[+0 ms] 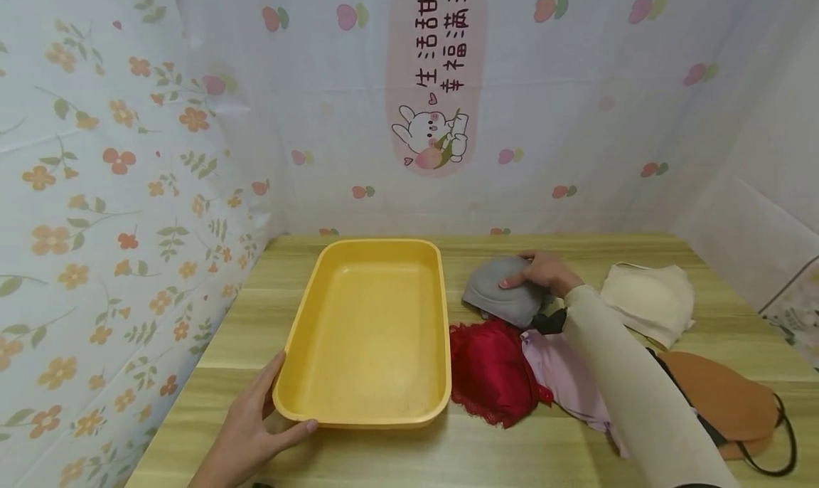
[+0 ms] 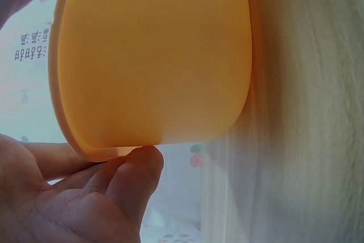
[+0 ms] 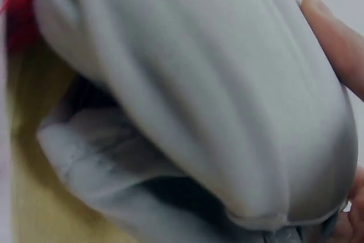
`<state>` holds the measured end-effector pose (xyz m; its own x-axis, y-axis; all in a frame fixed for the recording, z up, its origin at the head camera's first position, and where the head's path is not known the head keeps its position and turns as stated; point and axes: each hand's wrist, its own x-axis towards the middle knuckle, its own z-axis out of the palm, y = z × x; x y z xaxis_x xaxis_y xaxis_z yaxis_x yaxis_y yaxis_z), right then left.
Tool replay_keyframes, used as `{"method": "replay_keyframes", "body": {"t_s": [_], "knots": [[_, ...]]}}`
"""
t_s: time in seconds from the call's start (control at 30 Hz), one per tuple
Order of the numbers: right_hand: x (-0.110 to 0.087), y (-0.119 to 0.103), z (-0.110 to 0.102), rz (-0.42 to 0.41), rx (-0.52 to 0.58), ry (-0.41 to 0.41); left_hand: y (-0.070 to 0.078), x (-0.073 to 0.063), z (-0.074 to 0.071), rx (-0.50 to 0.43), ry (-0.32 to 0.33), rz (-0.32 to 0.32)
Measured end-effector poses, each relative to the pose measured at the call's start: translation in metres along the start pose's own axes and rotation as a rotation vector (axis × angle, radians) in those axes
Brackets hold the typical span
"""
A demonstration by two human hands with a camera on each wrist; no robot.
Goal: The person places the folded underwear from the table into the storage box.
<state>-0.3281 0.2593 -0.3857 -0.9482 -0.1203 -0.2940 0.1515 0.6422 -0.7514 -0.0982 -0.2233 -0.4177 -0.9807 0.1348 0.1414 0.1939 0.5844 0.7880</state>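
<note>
Clamping gray bra: right grip | apart, touching tray: left grip | deep folds: right wrist only

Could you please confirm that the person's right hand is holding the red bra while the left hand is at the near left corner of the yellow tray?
Not quite: the right hand holds the grey bra, not the red bra, as the head view shows. The left hand is indeed at the near left corner of the yellow tray.

Head view evenly bright, wrist views dimmer, right wrist blurred
</note>
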Motion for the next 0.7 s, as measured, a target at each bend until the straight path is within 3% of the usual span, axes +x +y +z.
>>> {"method": "replay_keyframes", "body": {"t_s": [0.37, 0.7], "knots": [[-0.009, 0.002, -0.013, 0.038, 0.312, -0.044, -0.001, -0.001, 0.001, -0.002, 0.002, 0.002], [-0.01, -0.008, -0.017, 0.056, 0.419, -0.018, -0.002, -0.002, 0.0, 0.007, 0.01, 0.005]]}}
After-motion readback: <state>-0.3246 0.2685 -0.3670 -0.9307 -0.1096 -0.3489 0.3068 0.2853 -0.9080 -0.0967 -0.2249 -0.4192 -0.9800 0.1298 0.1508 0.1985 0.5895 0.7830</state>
